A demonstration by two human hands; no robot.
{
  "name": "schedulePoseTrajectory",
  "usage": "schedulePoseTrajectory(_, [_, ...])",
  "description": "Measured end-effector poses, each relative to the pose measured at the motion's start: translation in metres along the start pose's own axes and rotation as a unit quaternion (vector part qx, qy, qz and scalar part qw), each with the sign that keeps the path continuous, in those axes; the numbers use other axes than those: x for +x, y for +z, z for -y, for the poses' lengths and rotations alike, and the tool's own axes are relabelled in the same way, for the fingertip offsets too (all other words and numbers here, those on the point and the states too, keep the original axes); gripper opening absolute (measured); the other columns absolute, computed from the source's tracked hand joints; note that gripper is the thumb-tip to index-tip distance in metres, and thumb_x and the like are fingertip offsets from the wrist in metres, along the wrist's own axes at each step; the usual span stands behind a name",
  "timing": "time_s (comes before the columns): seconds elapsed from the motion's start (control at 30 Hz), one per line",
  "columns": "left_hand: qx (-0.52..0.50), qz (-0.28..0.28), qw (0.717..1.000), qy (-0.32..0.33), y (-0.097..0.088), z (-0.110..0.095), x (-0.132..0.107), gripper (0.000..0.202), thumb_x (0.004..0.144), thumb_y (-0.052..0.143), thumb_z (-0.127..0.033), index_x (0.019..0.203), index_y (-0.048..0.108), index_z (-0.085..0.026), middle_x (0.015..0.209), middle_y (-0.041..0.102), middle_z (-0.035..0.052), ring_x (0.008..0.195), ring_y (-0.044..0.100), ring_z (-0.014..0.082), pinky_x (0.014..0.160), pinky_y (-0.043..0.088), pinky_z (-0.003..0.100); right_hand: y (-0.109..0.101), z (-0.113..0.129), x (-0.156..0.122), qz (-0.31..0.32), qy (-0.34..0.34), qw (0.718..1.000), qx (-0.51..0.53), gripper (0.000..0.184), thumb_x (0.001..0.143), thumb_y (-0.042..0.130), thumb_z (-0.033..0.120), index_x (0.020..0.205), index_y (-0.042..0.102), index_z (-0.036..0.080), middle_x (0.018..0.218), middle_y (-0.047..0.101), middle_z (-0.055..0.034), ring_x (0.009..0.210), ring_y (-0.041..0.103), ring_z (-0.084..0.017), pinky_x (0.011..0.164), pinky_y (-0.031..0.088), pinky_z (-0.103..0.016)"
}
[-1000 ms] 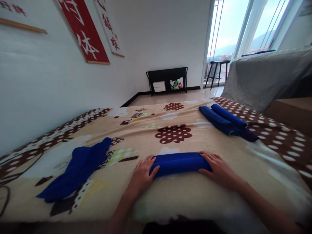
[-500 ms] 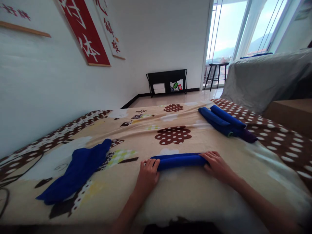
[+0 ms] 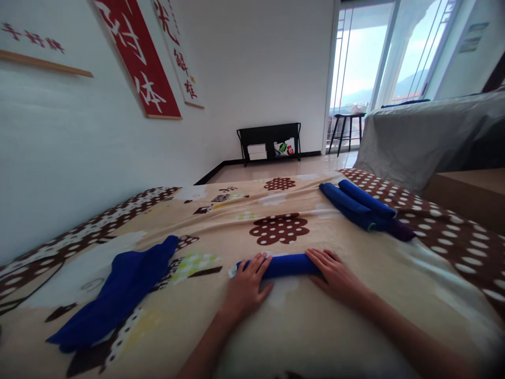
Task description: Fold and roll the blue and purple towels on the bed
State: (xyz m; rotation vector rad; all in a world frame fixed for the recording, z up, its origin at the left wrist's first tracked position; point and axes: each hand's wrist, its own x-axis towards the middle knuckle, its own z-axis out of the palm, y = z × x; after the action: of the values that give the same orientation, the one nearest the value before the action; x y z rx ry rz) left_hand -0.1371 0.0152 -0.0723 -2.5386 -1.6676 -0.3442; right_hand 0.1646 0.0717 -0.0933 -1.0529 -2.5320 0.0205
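A rolled blue cloth [image 3: 290, 265] lies crosswise in front of me on the patterned blanket [image 3: 284, 326]. My left hand [image 3: 248, 287] rests on its left part, fingers stretched over the top and thumb apart. A small white label [image 3: 232, 271] sticks out at that end. Over the right end lies my right hand [image 3: 335, 275], its fingers also extended flat across the roll. To the left, a loose, crumpled blue cloth [image 3: 122, 295] is spread on the blanket. Several rolled dark-blue cloths [image 3: 357, 205] lie together farther back on the right, one with a purplish end.
A brown cardboard box [image 3: 465, 192] and a grey-covered piece of furniture [image 3: 414, 131] stand at the right. Against the back wall is a low black rack [image 3: 268, 139]. A black stool [image 3: 347, 129] stands by the glass door. Red-and-white scrolls [image 3: 138, 58] hang on the left wall.
The cloth under my hands has become a tighter single roll, and the white label now shows. My fingers have gone from curled around its ends to flat on top. The view has tilted up slightly.
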Motion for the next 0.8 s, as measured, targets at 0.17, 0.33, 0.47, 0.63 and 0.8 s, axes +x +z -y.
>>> schedulePoseTrajectory(0.17, [0.015,-0.013,0.999,-0.028,0.007,0.017,0.0,0.064,0.094,0.047,-0.056,0.149,0.034,-0.025,0.15,0.046,0.0123,0.138,0.041,0.0274,0.115,0.025,0.05,0.003,-0.026,-0.008,-0.013,0.034,0.999,-0.001,0.06,0.093,0.053,0.042,0.148,0.04,0.021,0.145,0.051,-0.0125,0.133,0.048,-0.026,0.111,0.035,-0.05])
schedulePoseTrajectory(0.33, [0.026,-0.014,0.999,-0.029,0.007,0.034,0.023,0.051,0.093,0.052,-0.053,0.13,0.053,-0.018,0.136,0.055,0.0168,0.127,0.049,0.0309,0.106,0.037,0.05,-0.006,-0.03,0.012,-0.004,0.016,1.0,-0.012,0.046,0.092,0.059,0.038,0.133,0.055,0.02,0.125,0.064,-0.0129,0.116,0.06,-0.027,0.102,0.043,-0.048])
schedulePoseTrajectory(0.47, [0.011,0.005,1.0,-0.001,-0.004,0.05,0.027,0.043,0.091,0.056,-0.052,0.121,0.059,-0.02,0.119,0.064,0.0124,0.113,0.058,0.0287,0.1,0.044,0.047,-0.02,-0.037,0.017,0.016,-0.008,1.0,-0.011,0.035,0.089,0.061,0.034,0.123,0.062,0.023,0.113,0.069,-0.0098,0.106,0.064,-0.025,0.097,0.048,-0.043])
schedulePoseTrajectory(0.63, [-0.041,0.007,0.999,0.001,-0.02,0.041,0.032,0.044,0.092,0.054,-0.052,0.118,0.059,-0.018,0.114,0.066,0.0115,0.108,0.06,0.028,0.098,0.047,0.042,-0.085,-0.051,0.033,0.027,-0.011,1.0,0.012,0.036,0.088,0.062,0.041,0.122,0.065,0.03,0.11,0.071,-0.0043,0.101,0.067,-0.024,0.089,0.053,-0.035])
schedulePoseTrajectory(0.8, [-0.232,0.039,0.971,-0.051,-0.015,-0.011,0.055,0.044,0.093,0.051,-0.046,0.13,0.051,-0.021,0.121,0.062,0.0113,0.112,0.056,0.0285,0.101,0.045,0.045,-0.217,-0.033,0.077,-0.008,-0.027,0.997,0.067,0.043,0.076,0.072,0.056,0.11,0.069,0.028,0.09,0.071,0.0015,0.079,0.066,-0.017,0.076,0.052,-0.03])
